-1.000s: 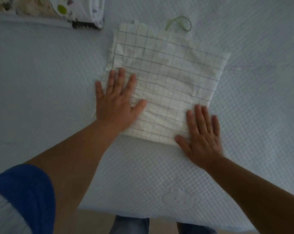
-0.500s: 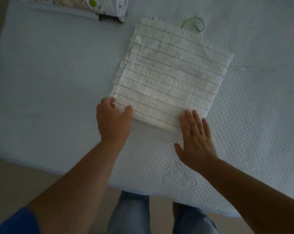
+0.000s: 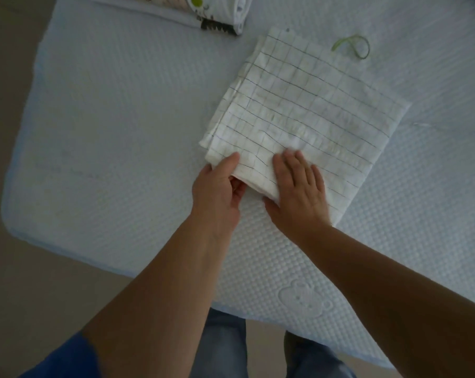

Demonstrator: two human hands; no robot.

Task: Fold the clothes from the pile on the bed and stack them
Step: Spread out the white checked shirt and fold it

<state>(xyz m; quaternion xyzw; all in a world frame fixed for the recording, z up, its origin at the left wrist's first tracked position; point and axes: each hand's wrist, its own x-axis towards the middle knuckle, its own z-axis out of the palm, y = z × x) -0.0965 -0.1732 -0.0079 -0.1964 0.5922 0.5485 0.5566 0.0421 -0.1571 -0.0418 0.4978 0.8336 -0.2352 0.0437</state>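
- My left hand (image 3: 217,186) pinches the near-left corner of the checked cloth (image 3: 307,110), thumb on top and the other fingers tucked under the edge, so the folded layers sit between them.
- To do this step well, I judge I should gather every layer in that pinch before lifting; the left edge shows several stacked layers, and any I miss would likely slide out and spoil the fold.
- My right hand (image 3: 299,192) lies flat on the cloth just right of my left hand, fingers straight and close together, pressing the near edge down against the bed (image 3: 108,132).
- That flat palm should, I think, hold the cloth steady while the left hand works under it; if I lift, both hands ought to rise together so the square shape keeps.
- The cloth itself spreads away from both hands, most of it ahead of and to the right of my right hand, lying flat as a folded square.
- Far ahead of my left hand, well apart from the cloth, lies a folded printed piece (image 3: 220,12) at the frame's top edge; I judge that is where this one should go.
- Ahead of my right hand, just beyond the cloth's far edge, a green loop (image 3: 352,46) lies on the bed; best to keep it clear of the lift.
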